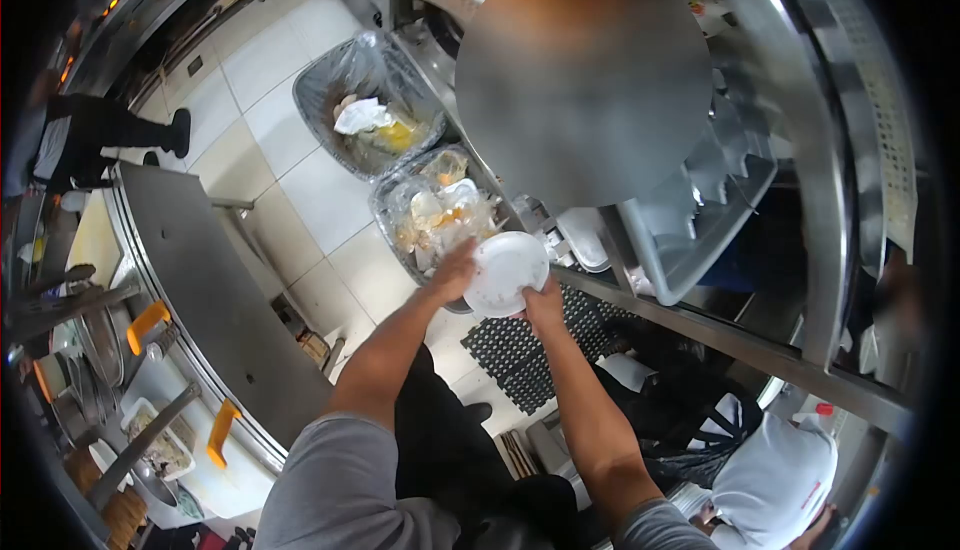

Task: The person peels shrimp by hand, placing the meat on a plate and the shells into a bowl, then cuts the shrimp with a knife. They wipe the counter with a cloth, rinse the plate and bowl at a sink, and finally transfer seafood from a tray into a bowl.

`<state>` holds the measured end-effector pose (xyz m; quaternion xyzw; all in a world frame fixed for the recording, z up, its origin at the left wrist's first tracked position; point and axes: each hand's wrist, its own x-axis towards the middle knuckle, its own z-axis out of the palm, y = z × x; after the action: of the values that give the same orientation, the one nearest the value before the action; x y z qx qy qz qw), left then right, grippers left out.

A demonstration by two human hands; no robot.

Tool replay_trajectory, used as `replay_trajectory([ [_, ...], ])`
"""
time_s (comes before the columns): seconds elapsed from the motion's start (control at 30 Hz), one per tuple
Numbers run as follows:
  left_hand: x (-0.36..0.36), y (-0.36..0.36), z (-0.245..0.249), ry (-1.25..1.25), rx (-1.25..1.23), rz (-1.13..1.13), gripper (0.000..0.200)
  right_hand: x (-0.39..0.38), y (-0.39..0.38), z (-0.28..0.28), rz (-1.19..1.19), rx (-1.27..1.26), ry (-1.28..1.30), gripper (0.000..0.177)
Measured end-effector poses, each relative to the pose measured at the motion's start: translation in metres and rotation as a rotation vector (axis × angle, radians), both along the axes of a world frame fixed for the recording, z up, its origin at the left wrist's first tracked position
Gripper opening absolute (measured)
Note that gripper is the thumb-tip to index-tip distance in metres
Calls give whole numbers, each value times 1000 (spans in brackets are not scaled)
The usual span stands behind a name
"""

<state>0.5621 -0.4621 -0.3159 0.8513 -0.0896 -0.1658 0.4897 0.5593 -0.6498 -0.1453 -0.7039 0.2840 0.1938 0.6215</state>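
A round white plate with small specks on it is tilted over the edge of a lined bin full of food scraps and plastic. My right hand pinches the plate's lower right rim. At the plate's left edge is my left hand, above the scraps; its fingers are partly blurred, and whether they touch the plate is unclear. Behind, a second lined bin holds a white crumpled item and yellow waste.
Along the right runs a steel shelf frame with a grey tub. A steel counter stands at left. Black perforated mat lies below. One person in white is at lower right, another's dark-clothed legs at upper left.
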Motion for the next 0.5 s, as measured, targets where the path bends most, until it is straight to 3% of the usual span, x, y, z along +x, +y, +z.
replay_trajectory([
  [0.03,9,13,0,76,174,-48,59,-1,-3,7,-16,-8,-18,60],
  [0.1,21,34,3,70,288,-90,53,-7,-12,22,-107,-41,68,58],
  [0.17,41,42,5,114,122,-51,50,-17,-19,40,-156,-4,154,55],
  [0.2,54,41,42,128,38,65,40,-28,-25,42,-194,54,193,56],
  [0.23,64,38,87,63,-235,191,29,-47,-32,31,-278,172,191,58],
  [0.3,84,35,141,-72,-261,339,22,-76,-40,28,-285,366,177,66],
  [0.37,101,39,185,-68,-367,477,24,-93,-35,93,-235,408,167,61],
  [0.43,96,39,163,-299,32,250,26,-122,-40,104,-257,610,108,61],
  [0.5,79,59,150,-276,424,-106,27,-150,-42,125,-251,609,120,63],
])
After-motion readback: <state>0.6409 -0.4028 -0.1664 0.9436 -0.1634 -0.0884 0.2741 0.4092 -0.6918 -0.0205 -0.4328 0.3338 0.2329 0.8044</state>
